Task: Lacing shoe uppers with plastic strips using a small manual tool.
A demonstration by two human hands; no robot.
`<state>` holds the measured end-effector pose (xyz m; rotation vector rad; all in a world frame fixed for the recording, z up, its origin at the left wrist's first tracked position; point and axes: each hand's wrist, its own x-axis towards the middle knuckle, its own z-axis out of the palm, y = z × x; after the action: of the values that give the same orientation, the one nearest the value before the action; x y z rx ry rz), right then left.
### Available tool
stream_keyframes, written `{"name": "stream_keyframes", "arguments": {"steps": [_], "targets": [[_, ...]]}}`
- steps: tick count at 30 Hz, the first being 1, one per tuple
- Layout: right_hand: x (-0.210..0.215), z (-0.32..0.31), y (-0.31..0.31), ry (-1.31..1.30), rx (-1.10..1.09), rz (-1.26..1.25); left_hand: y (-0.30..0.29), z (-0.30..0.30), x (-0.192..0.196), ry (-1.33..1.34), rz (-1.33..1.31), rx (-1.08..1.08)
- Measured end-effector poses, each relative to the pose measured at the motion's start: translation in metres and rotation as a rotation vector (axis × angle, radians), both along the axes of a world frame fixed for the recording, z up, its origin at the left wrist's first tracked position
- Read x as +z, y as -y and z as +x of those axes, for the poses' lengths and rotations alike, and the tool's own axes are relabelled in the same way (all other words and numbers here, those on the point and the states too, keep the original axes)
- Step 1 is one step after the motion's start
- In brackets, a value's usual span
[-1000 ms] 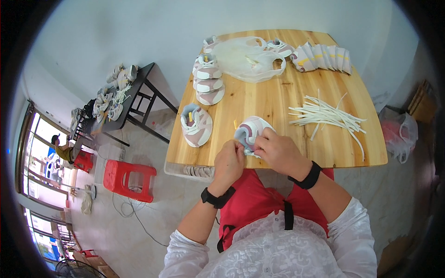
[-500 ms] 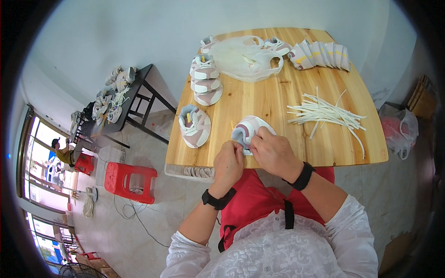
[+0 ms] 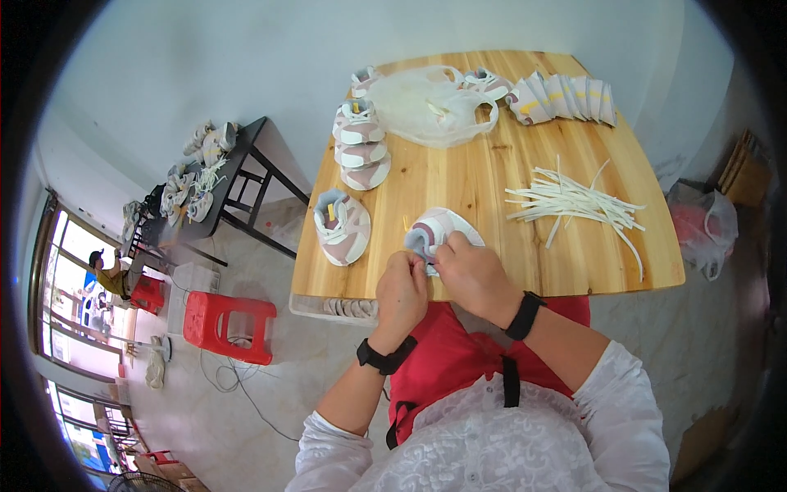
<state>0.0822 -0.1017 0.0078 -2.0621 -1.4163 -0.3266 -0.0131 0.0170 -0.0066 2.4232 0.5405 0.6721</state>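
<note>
A small white and pink baby shoe [image 3: 434, 230] rests at the near edge of the wooden table [image 3: 508, 262]. My left hand [image 3: 401, 291] and my right hand [image 3: 469, 273] both pinch at its near side, fingers closed on it. A second baby shoe [image 3: 341, 227] lies to the left of my hands. A loose pile of white laces [image 3: 574, 202] lies to the right on the table.
A row of baby shoes [image 3: 361, 143] and a clear plastic bag [image 3: 430, 105] sit at the far side, with folded card inserts [image 3: 566, 97] far right. A red stool [image 3: 228, 325] and a dark side table [image 3: 217, 184] with more shoes stand left. A person sits far left.
Both hands have stayed on the shoe with only small finger movements. The view has shifted slightly.
</note>
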Motion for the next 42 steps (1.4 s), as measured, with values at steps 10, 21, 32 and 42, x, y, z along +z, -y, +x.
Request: {"name": "stream_keyframes", "arguments": {"steps": [10,21,32,42], "targets": [[0.006,0.019,0.009,0.075,0.215,0.01,-0.002,-0.004,0.001,0.061,0.024,-0.075],[0.019,0.015,0.043,-0.389,0.094,0.187,0.0,-0.012,0.017,0.134,0.154,-0.252],[0.013,0.025,0.053,-0.524,0.036,0.101,0.003,-0.013,0.036,0.136,-0.126,-0.418],[0.031,0.013,0.057,-0.666,-0.161,0.18,-0.01,0.028,0.056,0.054,0.143,-0.526]]}}
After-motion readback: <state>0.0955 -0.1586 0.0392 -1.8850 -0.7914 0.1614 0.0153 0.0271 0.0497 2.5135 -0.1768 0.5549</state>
